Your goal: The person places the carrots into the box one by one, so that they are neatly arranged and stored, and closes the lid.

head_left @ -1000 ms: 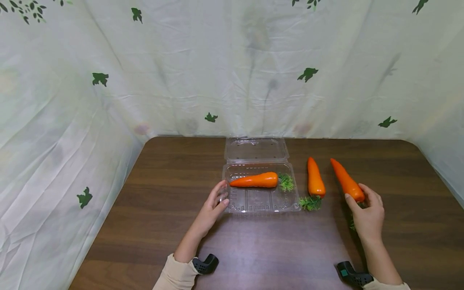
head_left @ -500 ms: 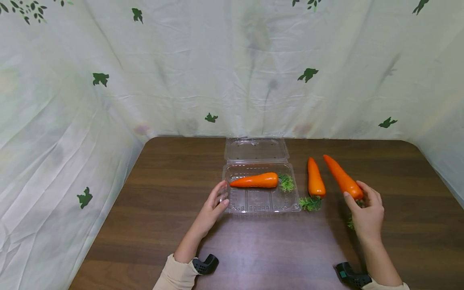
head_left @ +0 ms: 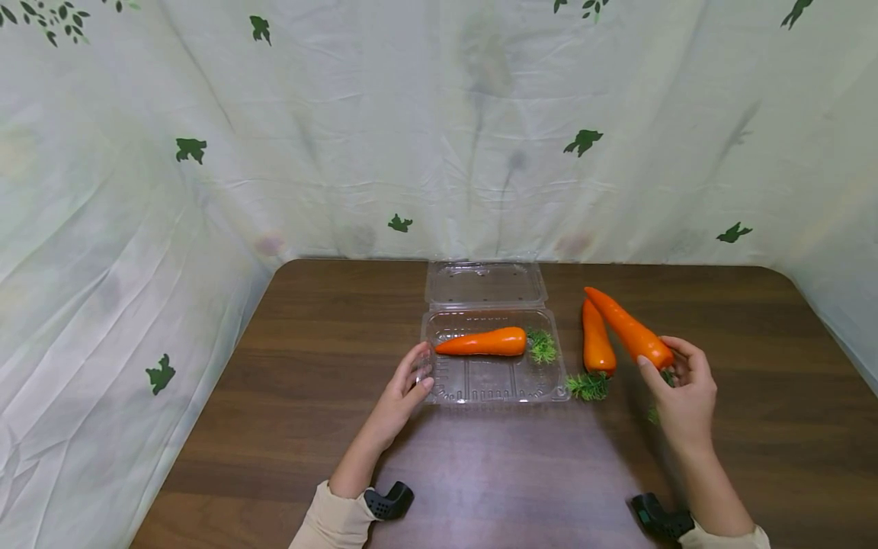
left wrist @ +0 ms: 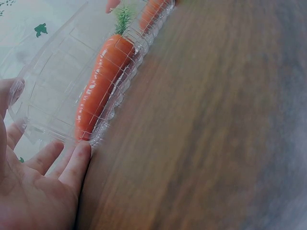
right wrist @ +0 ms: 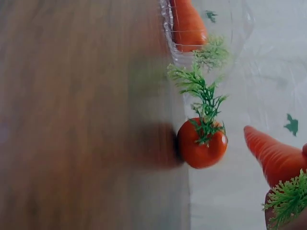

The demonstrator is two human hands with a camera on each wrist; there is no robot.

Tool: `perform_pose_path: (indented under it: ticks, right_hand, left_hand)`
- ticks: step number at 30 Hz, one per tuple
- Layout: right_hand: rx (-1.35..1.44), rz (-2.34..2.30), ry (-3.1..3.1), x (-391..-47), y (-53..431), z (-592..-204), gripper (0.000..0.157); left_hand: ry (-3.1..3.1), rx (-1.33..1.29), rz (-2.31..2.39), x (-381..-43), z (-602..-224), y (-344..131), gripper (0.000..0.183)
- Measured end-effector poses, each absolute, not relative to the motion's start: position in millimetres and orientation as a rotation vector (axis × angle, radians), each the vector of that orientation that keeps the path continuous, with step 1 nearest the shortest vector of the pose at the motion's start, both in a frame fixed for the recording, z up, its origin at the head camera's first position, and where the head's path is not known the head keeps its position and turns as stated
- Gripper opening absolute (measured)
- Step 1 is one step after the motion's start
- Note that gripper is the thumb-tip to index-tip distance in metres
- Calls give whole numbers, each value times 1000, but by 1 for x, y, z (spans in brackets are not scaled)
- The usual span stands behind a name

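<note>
My right hand point(head_left: 686, 396) pinches a glossy orange carrot point(head_left: 627, 326) at its thick end, thumb on the near side. The carrot is raised, its tip pointing away and left and overlapping a second carrot point(head_left: 597, 343) that lies on the table. Green fronds point(right wrist: 288, 199) hang under the right hand in the right wrist view. My left hand point(head_left: 401, 393) touches the left end of a clear plastic clamshell box point(head_left: 490, 381), fingers point(left wrist: 76, 165) fairly straight against its wall. Inside the box lies a third carrot point(head_left: 483, 341), leaves to the right.
The box lid point(head_left: 485, 282) lies folded back toward the curtain point(head_left: 439, 137) behind the brown wooden table point(head_left: 309, 320). Leaves of the middle carrot point(head_left: 588, 386) sit close to the box's near right corner. Black devices point(head_left: 389, 501) are strapped to both wrists.
My right hand has moved left, bringing the carrot from the right toward the one on the table, its tip now over it. The left hand and the box have stayed put.
</note>
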State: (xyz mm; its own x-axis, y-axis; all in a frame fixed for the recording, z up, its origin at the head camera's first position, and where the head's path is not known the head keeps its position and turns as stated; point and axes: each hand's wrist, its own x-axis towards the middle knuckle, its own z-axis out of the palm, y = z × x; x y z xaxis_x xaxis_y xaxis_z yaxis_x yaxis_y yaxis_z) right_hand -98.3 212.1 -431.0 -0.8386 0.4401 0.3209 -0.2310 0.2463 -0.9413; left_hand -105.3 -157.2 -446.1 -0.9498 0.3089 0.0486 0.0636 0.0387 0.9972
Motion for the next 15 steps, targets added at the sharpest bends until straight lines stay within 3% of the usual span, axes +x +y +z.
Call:
perform_pose_path:
  ticks: [15]
  right_hand:
    - [40,1636,-2001,-104,179,-402,36]
  left_hand:
    - [2118,378,2019,-106,-447,-158,57]
